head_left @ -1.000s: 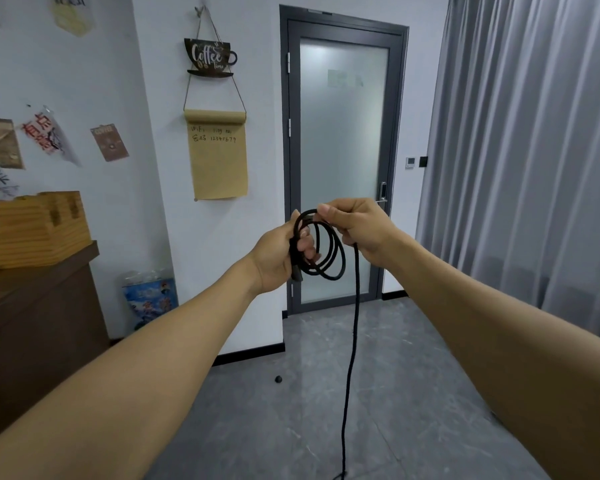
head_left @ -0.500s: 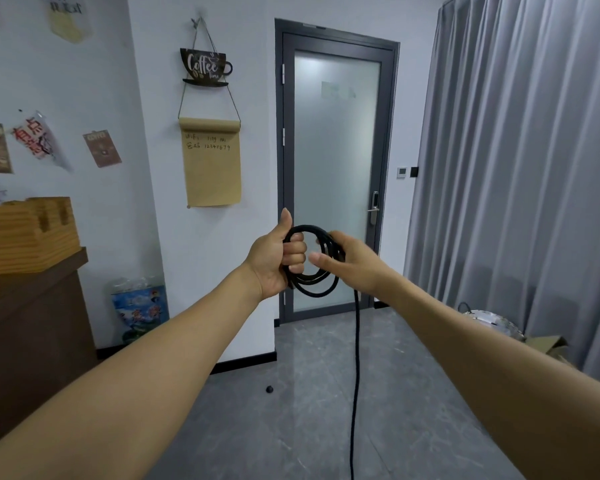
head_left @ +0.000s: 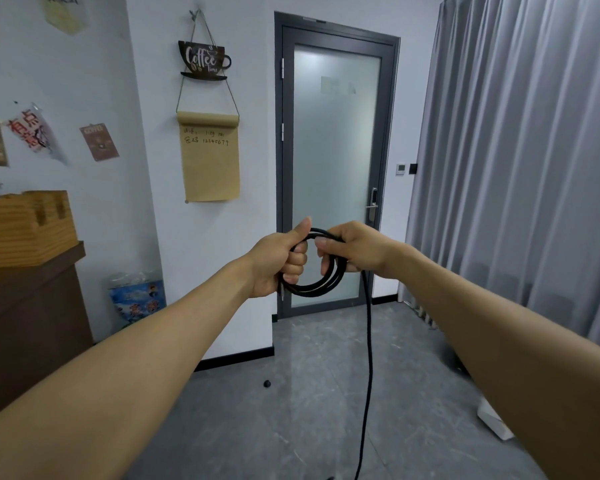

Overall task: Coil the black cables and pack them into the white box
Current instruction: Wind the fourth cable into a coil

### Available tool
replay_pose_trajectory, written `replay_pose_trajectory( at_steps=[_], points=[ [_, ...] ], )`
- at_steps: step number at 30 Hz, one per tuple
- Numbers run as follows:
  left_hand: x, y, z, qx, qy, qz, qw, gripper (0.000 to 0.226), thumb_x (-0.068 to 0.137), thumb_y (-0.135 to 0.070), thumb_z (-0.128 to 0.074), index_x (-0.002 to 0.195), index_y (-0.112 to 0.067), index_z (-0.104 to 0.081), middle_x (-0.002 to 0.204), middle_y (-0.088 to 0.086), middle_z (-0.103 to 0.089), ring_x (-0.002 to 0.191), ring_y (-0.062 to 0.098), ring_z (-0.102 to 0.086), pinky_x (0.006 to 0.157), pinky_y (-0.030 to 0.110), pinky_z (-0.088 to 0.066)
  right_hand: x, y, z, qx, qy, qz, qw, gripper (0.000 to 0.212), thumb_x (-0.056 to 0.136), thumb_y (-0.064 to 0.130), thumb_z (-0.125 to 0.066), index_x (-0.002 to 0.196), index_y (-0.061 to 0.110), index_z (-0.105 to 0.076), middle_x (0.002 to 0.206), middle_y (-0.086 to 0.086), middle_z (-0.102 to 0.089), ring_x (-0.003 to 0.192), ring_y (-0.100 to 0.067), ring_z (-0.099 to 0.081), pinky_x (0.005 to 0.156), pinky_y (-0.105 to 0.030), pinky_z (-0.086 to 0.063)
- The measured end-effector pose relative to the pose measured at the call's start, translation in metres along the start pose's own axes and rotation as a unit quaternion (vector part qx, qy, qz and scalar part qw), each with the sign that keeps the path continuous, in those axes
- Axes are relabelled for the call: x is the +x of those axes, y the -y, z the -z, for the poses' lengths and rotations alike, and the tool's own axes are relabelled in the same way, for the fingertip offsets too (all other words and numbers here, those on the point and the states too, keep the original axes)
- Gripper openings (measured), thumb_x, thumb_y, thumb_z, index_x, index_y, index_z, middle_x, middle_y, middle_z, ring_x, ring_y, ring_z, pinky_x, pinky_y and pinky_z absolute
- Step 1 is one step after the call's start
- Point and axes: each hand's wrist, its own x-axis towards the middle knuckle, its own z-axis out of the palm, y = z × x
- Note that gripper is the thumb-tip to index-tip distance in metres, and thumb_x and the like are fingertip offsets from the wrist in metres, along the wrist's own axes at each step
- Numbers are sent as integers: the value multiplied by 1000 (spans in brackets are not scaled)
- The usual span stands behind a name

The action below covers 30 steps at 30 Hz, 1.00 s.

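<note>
I hold a black cable (head_left: 312,289) at chest height, wound into a few round loops. My left hand (head_left: 278,261) grips the left side of the coil, thumb up. My right hand (head_left: 354,251) grips the top right of the coil with curled fingers. From under my right hand the loose length of the cable (head_left: 369,358) hangs straight down to the grey floor and runs out of view at the bottom edge. A white corner, possibly the box (head_left: 492,422), shows on the floor behind my right forearm.
A frosted glass door (head_left: 336,168) stands straight ahead, grey curtains (head_left: 516,168) to its right. A dark wooden counter (head_left: 28,327) with a wooden holder (head_left: 25,226) is at the left. A small black object (head_left: 267,383) lies on the floor.
My right hand has laid another loop onto the coil and closed on its top right side. The coil sits slightly lower in view than a second ago.
</note>
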Motion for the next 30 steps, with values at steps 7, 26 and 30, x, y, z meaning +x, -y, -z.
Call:
replay_pose_trajectory(
  at_steps=[7, 26, 30],
  points=[
    [4, 2, 4, 29, -74, 0, 997, 52, 92, -53, -46, 57, -21, -27, 42, -10, -21, 35, 6, -17, 34, 17, -19, -2, -13, -20, 160, -31, -19, 986, 27, 97, 28, -48, 93, 4, -60, 69, -3, -60, 36, -2, -31, 38, -13, -25],
    [3, 17, 23, -192, -76, -26, 978, 42, 96, -42, -45, 63, -20, -33, 40, -11, -22, 30, 3, -19, 31, 14, -17, 1, -31, -24, 230, -101, -34, 967, 26, 94, 26, -54, 77, 7, -61, 65, -3, -54, 47, -9, -37, 47, -19, -32],
    [10, 4, 40, -243, -194, -71, 948, 42, 98, -36, -46, 62, -20, -33, 37, -11, -23, 29, 4, -19, 31, 15, -16, -2, -50, -18, 158, -159, -45, 974, 21, 93, 20, -57, 78, 6, -63, 60, -2, -46, 41, -5, -35, 45, -18, -33]
  ],
)
